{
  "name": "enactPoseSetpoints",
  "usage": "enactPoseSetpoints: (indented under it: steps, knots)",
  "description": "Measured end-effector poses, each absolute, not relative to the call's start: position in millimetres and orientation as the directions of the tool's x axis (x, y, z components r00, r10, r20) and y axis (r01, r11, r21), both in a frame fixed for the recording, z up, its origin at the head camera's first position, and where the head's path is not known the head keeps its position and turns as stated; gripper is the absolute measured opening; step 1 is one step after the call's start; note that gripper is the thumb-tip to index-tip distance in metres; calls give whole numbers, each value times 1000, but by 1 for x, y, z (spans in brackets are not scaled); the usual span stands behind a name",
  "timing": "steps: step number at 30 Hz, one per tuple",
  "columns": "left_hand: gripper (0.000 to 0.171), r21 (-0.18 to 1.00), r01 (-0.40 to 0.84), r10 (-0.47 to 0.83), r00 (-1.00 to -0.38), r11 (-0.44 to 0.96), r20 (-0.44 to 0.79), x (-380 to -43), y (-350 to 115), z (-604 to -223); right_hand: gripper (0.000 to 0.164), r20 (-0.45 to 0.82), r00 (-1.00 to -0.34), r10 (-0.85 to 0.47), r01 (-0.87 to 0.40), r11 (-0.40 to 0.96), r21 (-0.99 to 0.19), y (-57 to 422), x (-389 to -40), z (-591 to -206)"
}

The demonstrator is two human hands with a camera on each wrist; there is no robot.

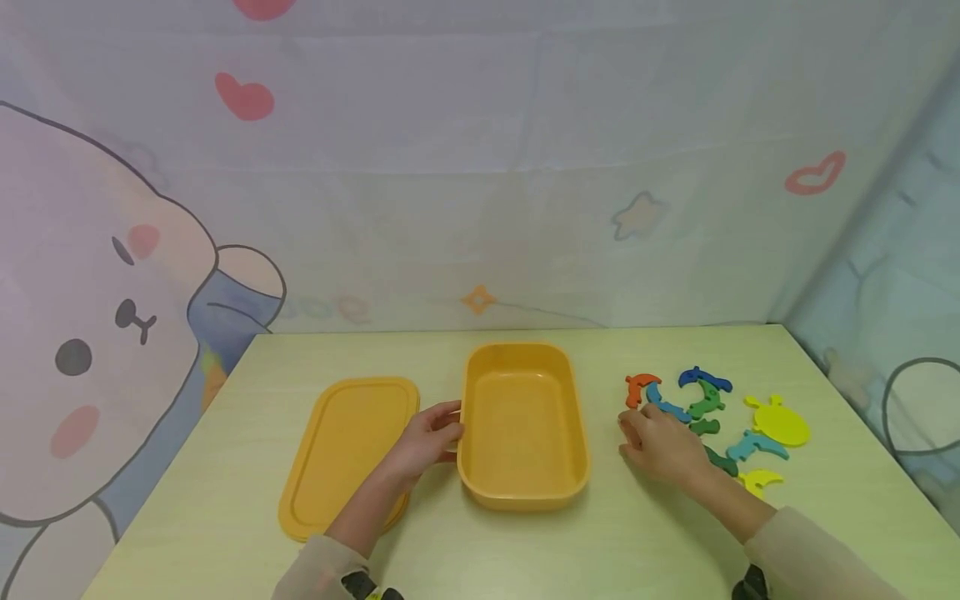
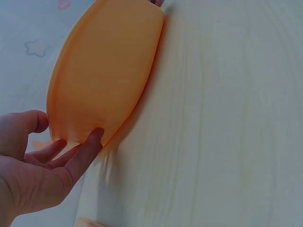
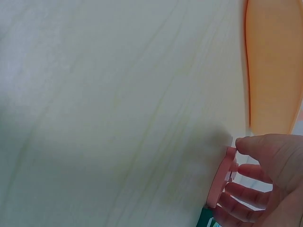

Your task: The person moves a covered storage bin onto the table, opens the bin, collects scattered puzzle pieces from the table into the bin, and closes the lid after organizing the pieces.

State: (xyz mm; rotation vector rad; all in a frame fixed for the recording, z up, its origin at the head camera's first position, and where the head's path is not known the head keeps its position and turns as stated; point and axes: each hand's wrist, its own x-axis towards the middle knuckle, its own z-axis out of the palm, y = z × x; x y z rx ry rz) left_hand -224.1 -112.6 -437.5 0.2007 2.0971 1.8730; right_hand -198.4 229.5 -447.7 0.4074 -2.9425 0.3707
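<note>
My left hand (image 1: 425,439) is at the left wall of an orange-yellow plastic container (image 1: 524,500). In the left wrist view its thumb (image 2: 37,121) meets the rim and its fairly straight fingers touch the outer wall. Over the left edge of a group of flat colored toy pieces, my right hand (image 1: 662,444) reaches palm down. By its fingertips in the right wrist view lies a reddish toy piece (image 3: 220,184); whether they grip it I cannot tell. An orange-red piece (image 1: 642,384) and a blue piece (image 1: 670,407) show just beyond that hand.
Left of the container lies a matching flat lid (image 1: 352,433), partly behind my left forearm. At the right are dark blue (image 1: 707,379), green (image 1: 707,400), teal (image 1: 756,446) and yellow (image 1: 782,423) pieces. A printed curtain (image 1: 420,208) hangs behind the table.
</note>
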Motion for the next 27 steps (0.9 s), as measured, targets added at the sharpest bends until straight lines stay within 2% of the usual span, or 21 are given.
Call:
enactPoseSetpoints:
  steps: [9, 15, 27]
  knots:
    - [46, 983, -105, 321, -935, 148, -149, -227, -113, -441, 31, 140, -963, -232, -258, 943, -212, 225, -203, -449]
    - [47, 981, -112, 320, -934, 155, -157, -228, -114, -442, 24, 125, -965, -229, -252, 943, -218, 222, -205, -449]
    - [46, 983, -100, 332, -932, 156, -148, -228, -114, -442, 13, 249, -940, -235, -292, 929, -227, 219, -208, -454]
